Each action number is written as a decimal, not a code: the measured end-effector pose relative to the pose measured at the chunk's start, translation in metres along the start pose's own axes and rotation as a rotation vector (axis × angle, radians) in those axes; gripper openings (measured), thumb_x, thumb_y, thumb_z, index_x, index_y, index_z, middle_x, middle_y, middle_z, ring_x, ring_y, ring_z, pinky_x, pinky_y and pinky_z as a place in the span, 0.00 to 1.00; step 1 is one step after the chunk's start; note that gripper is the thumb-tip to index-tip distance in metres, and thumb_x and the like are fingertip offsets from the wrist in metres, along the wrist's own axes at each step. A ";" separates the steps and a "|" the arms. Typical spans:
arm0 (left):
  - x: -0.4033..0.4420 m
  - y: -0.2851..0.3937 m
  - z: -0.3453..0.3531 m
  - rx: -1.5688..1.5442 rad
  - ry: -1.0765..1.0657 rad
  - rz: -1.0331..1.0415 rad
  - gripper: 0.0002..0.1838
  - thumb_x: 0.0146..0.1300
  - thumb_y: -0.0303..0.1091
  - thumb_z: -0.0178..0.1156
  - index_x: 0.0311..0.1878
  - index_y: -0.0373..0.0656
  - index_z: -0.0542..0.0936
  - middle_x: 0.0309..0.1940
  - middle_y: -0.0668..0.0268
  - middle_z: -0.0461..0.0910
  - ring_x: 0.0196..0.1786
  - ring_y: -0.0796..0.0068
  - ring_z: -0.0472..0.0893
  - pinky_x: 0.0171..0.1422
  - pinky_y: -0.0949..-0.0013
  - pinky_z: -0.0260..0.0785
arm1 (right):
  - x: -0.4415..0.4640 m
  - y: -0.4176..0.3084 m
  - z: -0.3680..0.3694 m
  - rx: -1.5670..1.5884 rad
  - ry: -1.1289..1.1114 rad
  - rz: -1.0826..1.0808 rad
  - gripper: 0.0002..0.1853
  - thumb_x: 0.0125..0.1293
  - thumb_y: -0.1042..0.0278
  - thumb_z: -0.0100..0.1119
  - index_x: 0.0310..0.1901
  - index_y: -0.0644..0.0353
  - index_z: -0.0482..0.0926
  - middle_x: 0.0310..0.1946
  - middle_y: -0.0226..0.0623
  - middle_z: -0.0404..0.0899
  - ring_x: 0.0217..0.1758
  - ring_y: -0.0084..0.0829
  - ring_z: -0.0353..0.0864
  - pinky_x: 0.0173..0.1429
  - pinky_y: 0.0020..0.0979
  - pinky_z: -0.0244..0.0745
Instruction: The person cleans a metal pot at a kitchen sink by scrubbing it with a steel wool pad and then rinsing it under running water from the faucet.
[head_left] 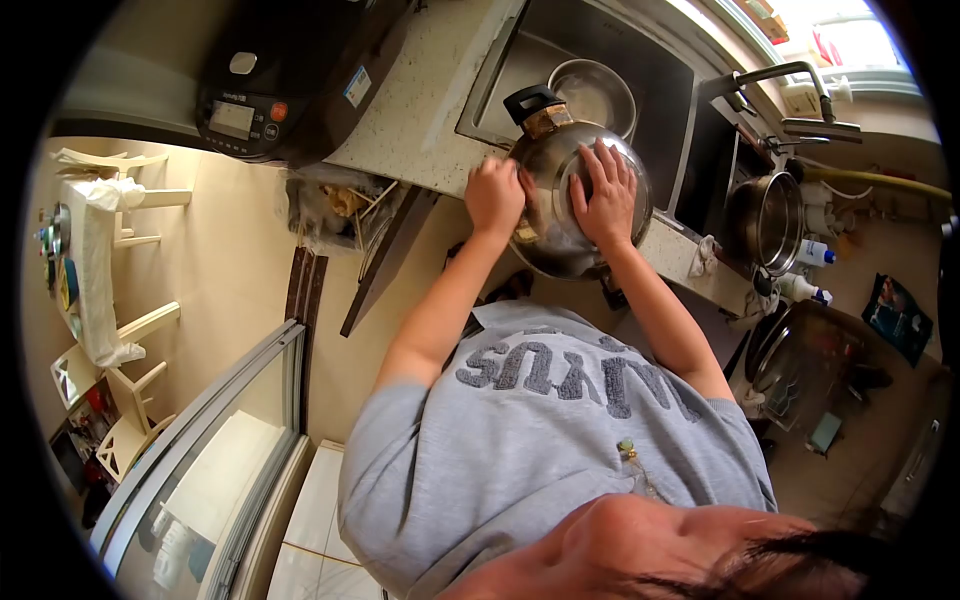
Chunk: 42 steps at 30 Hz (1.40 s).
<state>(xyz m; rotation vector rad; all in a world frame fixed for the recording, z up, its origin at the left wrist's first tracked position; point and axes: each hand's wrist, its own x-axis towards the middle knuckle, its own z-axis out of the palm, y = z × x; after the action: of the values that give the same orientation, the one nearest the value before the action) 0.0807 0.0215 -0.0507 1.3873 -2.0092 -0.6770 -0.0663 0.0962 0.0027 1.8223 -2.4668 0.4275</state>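
A shiny steel pot point(562, 232) with a black side handle is tilted over the front edge of the sink, its rounded outside facing me. My left hand point(495, 197) is closed at the pot's left side, fingers curled against its edge; the fingertips are partly hidden. Flat on the steel surface lies my right hand point(606, 198), its fingers stretched out and slightly apart. Behind the pot, a round steel pan point(608, 82) sits in the sink point(655, 60).
A black rice cooker point(290, 60) stands on the counter point(420, 110) at left. At right are a faucet point(790, 75), another steel pot point(775, 222) and bottles point(815, 252). A glass sliding door point(215, 470) and white chairs point(150, 325) are at lower left.
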 end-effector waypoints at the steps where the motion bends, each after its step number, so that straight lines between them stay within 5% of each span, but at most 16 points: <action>1: -0.018 0.004 -0.012 -0.020 -0.025 -0.009 0.06 0.56 0.32 0.56 0.28 0.42 0.80 0.32 0.62 0.77 0.36 0.57 0.75 0.39 0.60 0.69 | 0.001 0.000 0.000 0.005 0.005 -0.001 0.25 0.61 0.54 0.52 0.61 0.47 0.68 0.66 0.36 0.61 0.71 0.40 0.54 0.71 0.46 0.45; 4: -0.048 0.013 -0.019 -0.240 0.061 0.086 0.06 0.57 0.31 0.55 0.28 0.41 0.79 0.30 0.62 0.76 0.34 0.56 0.74 0.38 0.59 0.68 | -0.001 -0.001 0.000 0.017 -0.004 0.009 0.25 0.61 0.55 0.52 0.61 0.47 0.68 0.66 0.36 0.61 0.71 0.41 0.54 0.71 0.46 0.46; 8: 0.005 0.002 0.002 -0.056 0.063 0.151 0.07 0.56 0.32 0.58 0.34 0.41 0.82 0.31 0.60 0.78 0.36 0.57 0.77 0.40 0.62 0.70 | -0.003 -0.002 -0.001 0.022 0.018 -0.002 0.25 0.61 0.55 0.52 0.61 0.47 0.68 0.66 0.37 0.61 0.71 0.41 0.54 0.71 0.46 0.46; 11: -0.004 0.007 -0.004 -0.059 -0.012 -0.013 0.06 0.56 0.31 0.58 0.33 0.41 0.82 0.30 0.61 0.77 0.36 0.58 0.76 0.39 0.61 0.69 | 0.004 0.002 0.003 0.020 0.047 -0.029 0.24 0.62 0.55 0.51 0.61 0.47 0.68 0.65 0.37 0.61 0.70 0.41 0.54 0.71 0.46 0.46; 15: -0.043 0.033 -0.020 -0.143 0.098 0.191 0.06 0.52 0.28 0.61 0.35 0.43 0.82 0.31 0.65 0.76 0.36 0.60 0.75 0.41 0.62 0.69 | 0.000 -0.001 0.000 0.028 0.044 -0.016 0.23 0.62 0.54 0.51 0.59 0.48 0.69 0.65 0.37 0.62 0.70 0.42 0.55 0.70 0.46 0.47; 21: 0.006 0.056 -0.008 -0.336 0.128 0.130 0.10 0.57 0.37 0.60 0.38 0.41 0.81 0.36 0.61 0.76 0.40 0.57 0.76 0.45 0.62 0.69 | -0.003 0.013 0.003 0.093 0.091 -0.020 0.22 0.64 0.56 0.48 0.59 0.50 0.69 0.63 0.36 0.64 0.68 0.41 0.59 0.71 0.42 0.45; 23: 0.007 0.067 0.009 -0.410 -0.021 -0.042 0.13 0.61 0.40 0.57 0.41 0.42 0.81 0.40 0.57 0.74 0.43 0.56 0.74 0.47 0.60 0.68 | -0.005 0.020 -0.002 0.618 0.090 0.045 0.23 0.65 0.61 0.49 0.61 0.55 0.68 0.62 0.39 0.67 0.64 0.42 0.66 0.69 0.38 0.51; 25: 0.001 0.077 0.017 -0.362 0.028 0.061 0.16 0.65 0.42 0.52 0.45 0.40 0.80 0.45 0.54 0.71 0.48 0.53 0.71 0.53 0.60 0.63 | -0.008 0.024 0.010 1.125 0.200 0.036 0.27 0.61 0.72 0.53 0.63 0.60 0.64 0.60 0.44 0.67 0.61 0.36 0.70 0.62 0.35 0.65; 28: -0.003 0.072 0.029 -0.511 -0.025 0.153 0.17 0.67 0.42 0.50 0.46 0.37 0.79 0.48 0.54 0.71 0.50 0.54 0.71 0.57 0.63 0.63 | -0.007 0.020 0.002 0.949 0.321 -0.092 0.24 0.58 0.71 0.56 0.58 0.60 0.69 0.59 0.43 0.68 0.59 0.40 0.71 0.61 0.35 0.66; 31: -0.025 0.069 -0.004 -1.021 -0.140 -0.094 0.16 0.65 0.35 0.52 0.50 0.35 0.76 0.54 0.54 0.70 0.55 0.57 0.71 0.64 0.65 0.60 | -0.006 0.022 0.000 0.598 0.289 -0.132 0.18 0.54 0.71 0.59 0.48 0.59 0.74 0.56 0.41 0.70 0.56 0.44 0.71 0.59 0.36 0.67; 33: -0.047 0.025 0.002 -0.502 0.181 -0.150 0.15 0.61 0.35 0.56 0.46 0.35 0.76 0.52 0.53 0.71 0.55 0.58 0.71 0.59 0.63 0.64 | -0.006 0.021 0.000 0.612 0.276 -0.082 0.13 0.51 0.70 0.60 0.40 0.59 0.75 0.52 0.41 0.71 0.53 0.47 0.71 0.57 0.38 0.67; 34: -0.061 0.010 0.007 -0.391 0.219 -0.453 0.15 0.60 0.37 0.57 0.44 0.34 0.75 0.51 0.51 0.72 0.54 0.59 0.72 0.56 0.60 0.65 | -0.006 0.022 0.002 0.609 0.287 -0.074 0.14 0.51 0.70 0.60 0.41 0.59 0.75 0.51 0.40 0.72 0.53 0.46 0.72 0.56 0.39 0.67; 35: -0.061 -0.012 -0.001 -0.674 -0.183 -0.769 0.24 0.62 0.47 0.56 0.52 0.36 0.73 0.52 0.51 0.73 0.54 0.61 0.74 0.57 0.61 0.65 | -0.003 0.022 0.001 0.620 0.315 -0.070 0.14 0.51 0.70 0.60 0.41 0.59 0.75 0.51 0.40 0.72 0.53 0.46 0.72 0.56 0.39 0.67; 36: -0.074 -0.050 0.034 -1.115 -0.270 -1.083 0.34 0.63 0.60 0.51 0.60 0.40 0.68 0.55 0.55 0.73 0.54 0.64 0.74 0.59 0.61 0.65 | -0.004 0.021 0.001 0.626 0.300 -0.057 0.14 0.51 0.69 0.60 0.41 0.59 0.75 0.50 0.40 0.72 0.53 0.46 0.72 0.56 0.39 0.67; 39: -0.077 -0.031 0.025 -1.281 -0.500 -1.138 0.37 0.64 0.66 0.40 0.66 0.47 0.63 0.60 0.63 0.69 0.60 0.66 0.70 0.63 0.61 0.63 | -0.009 0.022 0.003 0.635 0.297 -0.026 0.14 0.52 0.68 0.60 0.42 0.58 0.75 0.50 0.40 0.72 0.53 0.46 0.72 0.56 0.39 0.68; 42: -0.079 -0.016 0.026 -1.386 -0.455 -1.023 0.35 0.66 0.64 0.38 0.66 0.48 0.62 0.61 0.65 0.68 0.61 0.64 0.70 0.64 0.58 0.62 | -0.004 0.029 -0.002 0.721 0.246 -0.004 0.15 0.54 0.65 0.61 0.43 0.58 0.76 0.49 0.40 0.73 0.50 0.43 0.74 0.52 0.37 0.70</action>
<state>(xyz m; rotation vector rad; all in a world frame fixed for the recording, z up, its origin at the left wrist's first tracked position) 0.0936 0.0928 -0.0942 1.1889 -0.4041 -2.3411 -0.0925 0.1080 -0.0018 1.7987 -2.2914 1.5976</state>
